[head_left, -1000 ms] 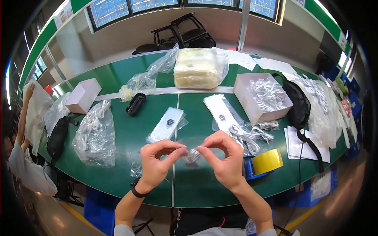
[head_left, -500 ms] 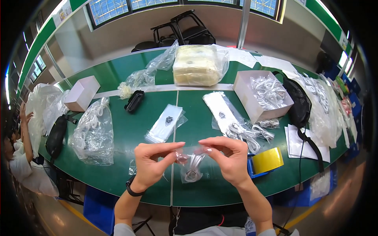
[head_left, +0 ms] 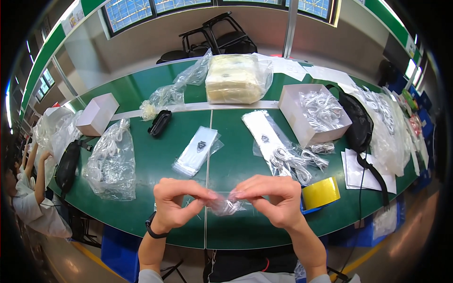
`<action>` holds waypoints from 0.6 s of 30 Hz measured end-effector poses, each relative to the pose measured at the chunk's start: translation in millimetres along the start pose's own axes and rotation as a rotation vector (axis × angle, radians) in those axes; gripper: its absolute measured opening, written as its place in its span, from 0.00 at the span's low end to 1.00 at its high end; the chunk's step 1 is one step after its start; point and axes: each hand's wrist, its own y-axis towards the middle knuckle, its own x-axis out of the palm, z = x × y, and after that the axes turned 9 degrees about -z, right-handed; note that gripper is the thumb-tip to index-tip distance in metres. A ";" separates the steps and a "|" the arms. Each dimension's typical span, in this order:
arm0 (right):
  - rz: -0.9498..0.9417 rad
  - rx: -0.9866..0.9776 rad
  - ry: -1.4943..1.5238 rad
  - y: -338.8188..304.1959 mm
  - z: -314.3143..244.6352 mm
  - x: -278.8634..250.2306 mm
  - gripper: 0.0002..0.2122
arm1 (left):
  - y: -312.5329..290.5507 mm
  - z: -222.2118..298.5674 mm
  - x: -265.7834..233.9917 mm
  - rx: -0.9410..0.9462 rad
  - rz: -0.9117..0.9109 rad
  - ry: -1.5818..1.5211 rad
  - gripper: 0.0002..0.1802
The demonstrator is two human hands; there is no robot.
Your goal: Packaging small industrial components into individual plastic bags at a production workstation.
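Fingertips of my left hand (head_left: 175, 203) and right hand (head_left: 273, 198) pinch a small clear bag (head_left: 225, 206). I hold it above the table's (head_left: 155, 160) near edge.

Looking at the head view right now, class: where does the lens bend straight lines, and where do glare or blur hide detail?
In the head view, the green table edge bows toward the rim and the corners go black; glare whitens the clear plastic bag of white cables; the small clear plastic pouch pinched between the left hand and right hand is too blurred to read.
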 end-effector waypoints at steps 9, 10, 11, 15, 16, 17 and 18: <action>-0.038 -0.135 -0.196 -0.3 -3.2 -1.6 0.18 | 8.1 1.9 2.8 -0.004 0.007 -0.017 0.11; -0.028 -0.136 -0.204 -0.2 -3.7 -2.0 0.19 | 7.8 0.9 1.0 -0.004 0.006 -0.016 0.11; -0.029 -0.136 -0.203 0.3 -3.4 -1.8 0.19 | 5.8 0.0 -3.0 0.005 -0.032 -0.006 0.14; -0.062 -0.129 -0.193 -0.2 -5.3 -5.5 0.17 | 5.4 1.1 -4.2 0.004 -0.070 0.025 0.17; -0.073 -0.129 -0.196 -0.7 -6.1 -6.6 0.17 | 6.2 0.7 -2.2 0.004 -0.071 0.024 0.17; -0.071 -0.131 -0.196 -1.1 -6.2 -7.3 0.17 | 7.8 0.9 0.9 -0.019 -0.043 0.003 0.16; -0.076 -0.137 -0.221 -1.6 -6.0 -7.8 0.16 | 8.7 1.3 2.8 -0.041 -0.015 -0.018 0.16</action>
